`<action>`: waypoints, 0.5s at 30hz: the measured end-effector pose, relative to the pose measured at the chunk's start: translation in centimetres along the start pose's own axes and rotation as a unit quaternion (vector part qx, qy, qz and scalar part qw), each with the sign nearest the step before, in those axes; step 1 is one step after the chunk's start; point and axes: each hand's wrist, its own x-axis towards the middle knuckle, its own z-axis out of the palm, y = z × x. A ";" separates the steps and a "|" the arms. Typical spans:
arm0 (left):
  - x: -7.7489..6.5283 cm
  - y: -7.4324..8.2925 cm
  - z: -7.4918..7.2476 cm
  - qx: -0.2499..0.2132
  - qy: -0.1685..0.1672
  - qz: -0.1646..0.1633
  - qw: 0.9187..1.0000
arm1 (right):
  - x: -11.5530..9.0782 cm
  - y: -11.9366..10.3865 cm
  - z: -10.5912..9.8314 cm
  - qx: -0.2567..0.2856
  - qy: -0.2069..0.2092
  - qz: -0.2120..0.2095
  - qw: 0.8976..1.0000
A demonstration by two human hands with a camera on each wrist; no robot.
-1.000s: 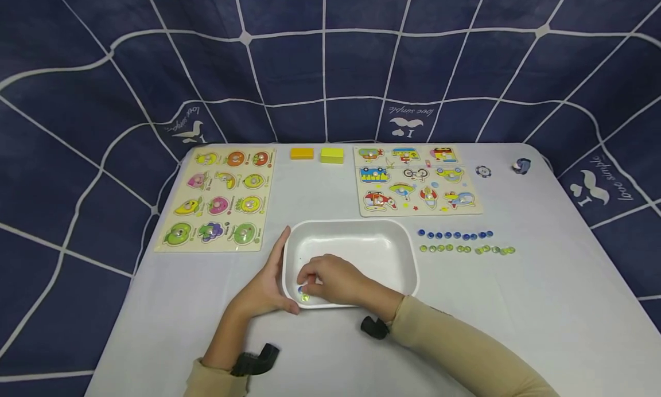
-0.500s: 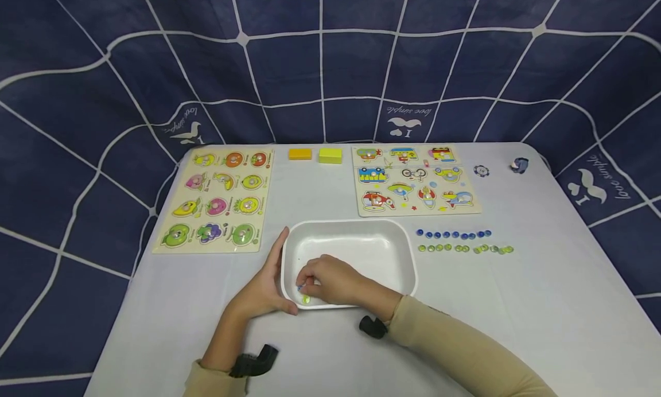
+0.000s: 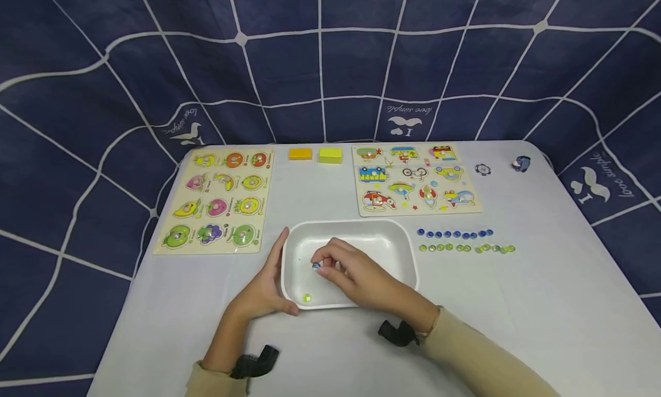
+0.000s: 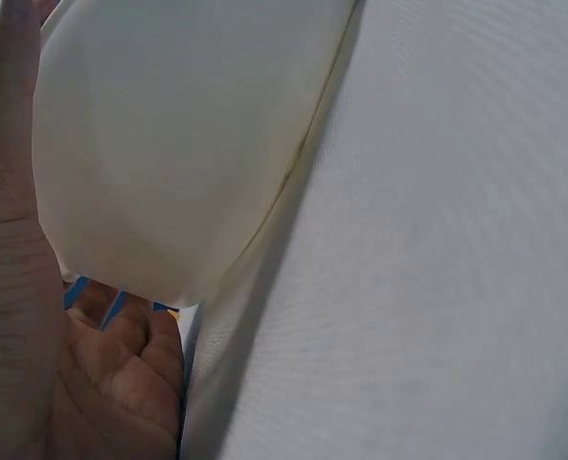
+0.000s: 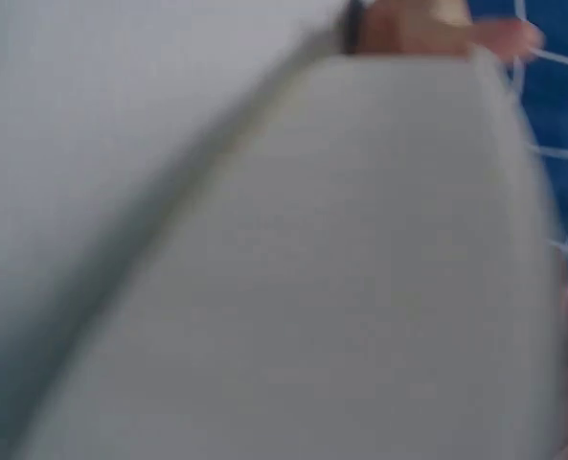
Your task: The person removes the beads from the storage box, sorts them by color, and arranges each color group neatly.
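A white rectangular tray [image 3: 361, 223] stands on the table in the head view. My left hand [image 3: 263, 291] rests against its near left corner, fingers extended along the left wall and thumb along the front. The left wrist view shows the palm beside the tray's outer wall. Over the tray's inside, my right hand [image 3: 356, 271] pinches a small blue glass bead [image 3: 317, 265] between thumb and fingertips. One yellow-green bead [image 3: 307, 298] lies on the tray floor near that same corner. Motion blurs the right wrist view, where the tray's wall [image 5: 341, 249] fills the middle.
Right of the tray run a row of blue beads [image 3: 457, 234] and a row of yellow-green beads [image 3: 459, 248]. Behind lie a fruit puzzle board [image 3: 214, 202], a vehicle puzzle board [image 3: 413, 182], an orange block [image 3: 300, 154], a yellow block [image 3: 330, 155] and a small figurine [image 3: 521, 163].
My right hand has taken the blue bead from beside the yellow-green one and moved up and right with it. The yellow-green bead stays in the corner; my left hand keeps its place.
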 end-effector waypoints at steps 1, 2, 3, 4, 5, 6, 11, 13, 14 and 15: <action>0.0 0.1 0.0 -0.003 0.001 0.000 1.000 | -0.4 -0.2 -0.8 0.010 0.011 0.003 1.000; 0.0 0.1 0.0 -0.006 0.001 0.001 1.000 | -0.9 -0.2 -1.6 0.016 0.024 0.003 1.000; 0.0 0.1 0.0 -0.010 0.002 0.001 1.000 | -1.4 -0.2 -2.4 0.019 0.037 0.003 0.999; 0.0 0.1 0.0 -0.015 0.001 0.003 1.000 | -1.9 0.0 -3.2 0.019 0.051 0.002 0.999; 0.0 0.1 0.0 -0.017 0.001 0.005 1.000 | -2.5 0.2 -4.0 0.014 0.066 0.000 0.998; 0.0 0.1 0.0 -0.018 0.001 0.006 1.000 | -3.1 0.6 -4.9 0.007 0.081 0.000 0.997; 0.1 0.0 0.1 -0.024 0.001 0.008 1.000 | -6.0 4.2 -9.0 -0.056 0.152 0.020 0.987; 0.1 0.1 0.1 -0.027 0.001 0.007 1.000 | -7.3 6.2 -10.5 -0.088 0.172 0.045 0.980; 0.1 0.1 0.1 -0.026 0.001 0.008 1.000 | -7.9 7.3 -11.3 -0.104 0.179 0.061 0.976; 0.0 0.1 0.1 -0.025 0.001 0.006 1.000 | -8.6 8.3 -12.1 -0.119 0.184 0.085 0.972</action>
